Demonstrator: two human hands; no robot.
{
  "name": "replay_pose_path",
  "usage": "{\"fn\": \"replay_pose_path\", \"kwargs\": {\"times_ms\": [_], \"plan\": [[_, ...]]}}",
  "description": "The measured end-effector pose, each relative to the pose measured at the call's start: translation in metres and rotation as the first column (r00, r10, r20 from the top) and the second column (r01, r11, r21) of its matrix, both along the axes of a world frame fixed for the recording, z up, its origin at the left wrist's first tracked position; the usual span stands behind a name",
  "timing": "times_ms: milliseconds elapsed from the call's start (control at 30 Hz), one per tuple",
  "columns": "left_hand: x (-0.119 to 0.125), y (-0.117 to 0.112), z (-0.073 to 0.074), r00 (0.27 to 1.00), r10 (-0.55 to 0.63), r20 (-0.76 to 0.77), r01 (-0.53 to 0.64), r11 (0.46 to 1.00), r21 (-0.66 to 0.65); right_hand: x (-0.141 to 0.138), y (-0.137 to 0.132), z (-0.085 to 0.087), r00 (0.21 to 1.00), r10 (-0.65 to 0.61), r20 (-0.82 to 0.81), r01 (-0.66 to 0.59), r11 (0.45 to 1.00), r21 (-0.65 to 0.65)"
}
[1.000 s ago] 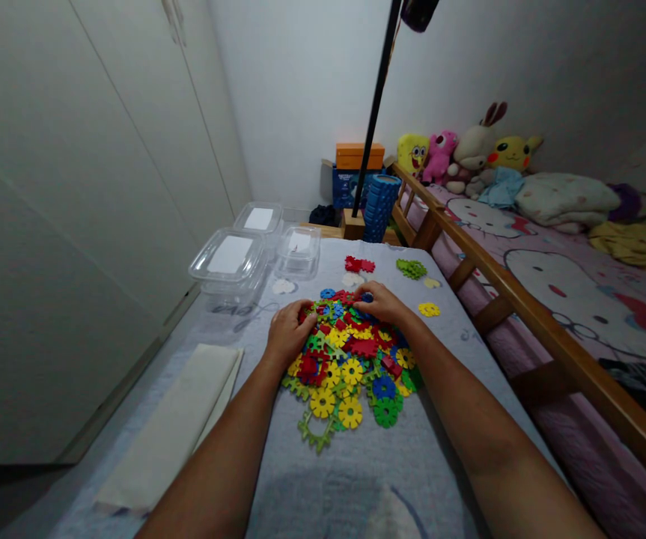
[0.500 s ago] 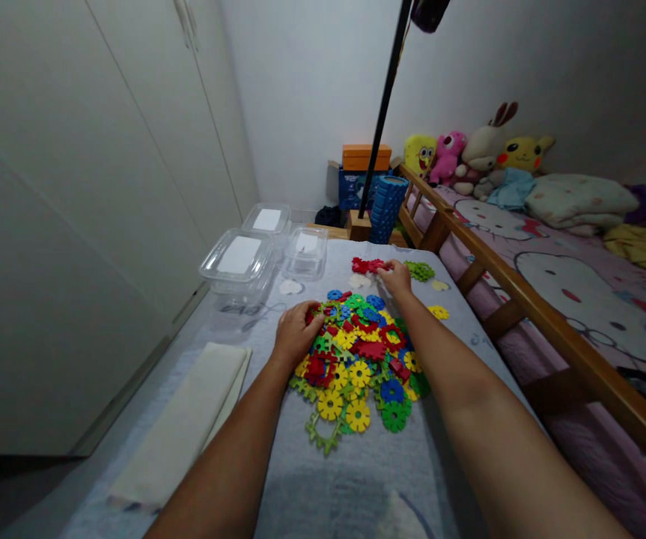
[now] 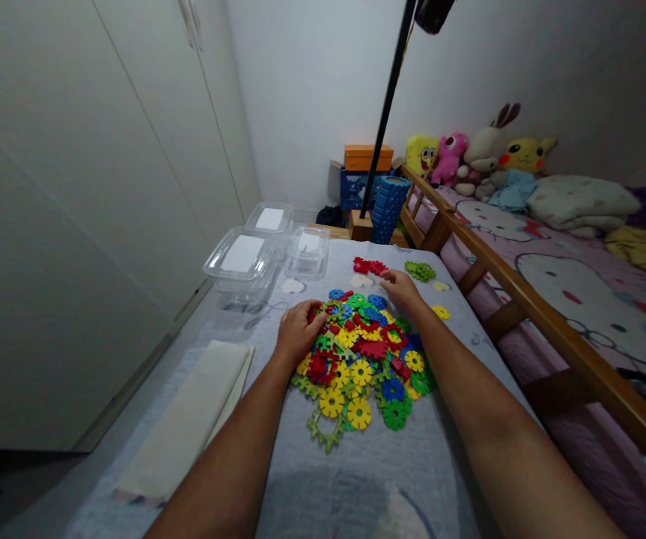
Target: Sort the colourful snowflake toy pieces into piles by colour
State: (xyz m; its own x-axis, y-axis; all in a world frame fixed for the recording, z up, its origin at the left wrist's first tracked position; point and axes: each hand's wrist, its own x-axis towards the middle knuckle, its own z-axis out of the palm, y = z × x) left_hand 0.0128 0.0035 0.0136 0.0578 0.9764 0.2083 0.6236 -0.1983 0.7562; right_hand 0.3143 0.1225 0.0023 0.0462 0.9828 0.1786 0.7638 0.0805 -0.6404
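A heap of plastic snap-together gear pieces (image 3: pixel 359 372) in red, yellow, green and blue lies on the cloth-covered table between my arms. My left hand (image 3: pixel 297 329) rests against the heap's left upper edge, thumb and fingers apart over some pieces; its fingertips are partly hidden. Beyond the heap, my right hand (image 3: pixel 403 290) hovers just in front of a small group of red pieces (image 3: pixel 368 266), its fingers stretched out and seemingly without a piece. To the right lie a group of light green pieces (image 3: pixel 420 271) and a few yellow pieces (image 3: pixel 440 312).
Clear lidded plastic boxes (image 3: pixel 242 254) with white labels stand at the back left. A folded cream cloth (image 3: pixel 188 419) lies at the left. A wooden bed rail (image 3: pixel 502 288) runs along the right side, and a black lamp pole (image 3: pixel 384 120) rises behind the table.
My right hand has drawn back slightly from the red group toward me, its fingers now off those pieces. My left hand stays at the heap's edge.
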Motion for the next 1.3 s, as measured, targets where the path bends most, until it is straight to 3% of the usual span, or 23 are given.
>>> {"fn": "replay_pose_path", "kwargs": {"times_ms": [100, 200, 267, 400, 600, 800, 1067, 1300], "plan": [[-0.001, 0.001, -0.003, 0.999, -0.008, 0.033, 0.008, 1.000, 0.000, 0.004, -0.018, 0.001, 0.974, 0.213, 0.077, -0.208, 0.975, -0.075], [-0.002, 0.001, -0.009, 0.996, -0.006, 0.093, 0.005, 1.000, 0.006, 0.003, -0.030, 0.002, 0.942, 0.266, 0.204, -0.250, 0.963, -0.100], [-0.004, 0.002, -0.013, 0.989, -0.009, 0.146, 0.008, 1.000, 0.005, 0.002, -0.033, 0.003, 0.945, 0.254, 0.205, -0.239, 0.966, -0.097], [-0.007, 0.004, -0.020, 0.970, -0.026, 0.242, 0.027, 1.000, 0.000, 0.001, -0.037, 0.002, 0.989, 0.143, -0.025, -0.144, 0.985, -0.091], [-0.011, 0.005, -0.024, 0.944, -0.014, 0.329, 0.018, 1.000, -0.009, -0.014, -0.055, -0.001, 0.947, 0.033, -0.321, -0.051, 0.998, -0.048], [-0.010, 0.004, -0.023, 0.931, -0.006, 0.364, 0.018, 0.999, -0.029, -0.040, -0.071, 0.004, 0.881, -0.033, -0.472, 0.045, 0.999, 0.013], [-0.011, 0.004, -0.024, 0.915, 0.005, 0.404, 0.006, 1.000, -0.026, -0.070, -0.063, 0.005, 0.765, -0.024, -0.644, 0.053, 0.998, 0.026], [-0.011, 0.006, -0.028, 0.914, -0.006, 0.407, 0.022, 0.999, -0.034, -0.060, -0.073, 0.020, 0.762, 0.063, -0.645, -0.019, 0.997, 0.075]]}}
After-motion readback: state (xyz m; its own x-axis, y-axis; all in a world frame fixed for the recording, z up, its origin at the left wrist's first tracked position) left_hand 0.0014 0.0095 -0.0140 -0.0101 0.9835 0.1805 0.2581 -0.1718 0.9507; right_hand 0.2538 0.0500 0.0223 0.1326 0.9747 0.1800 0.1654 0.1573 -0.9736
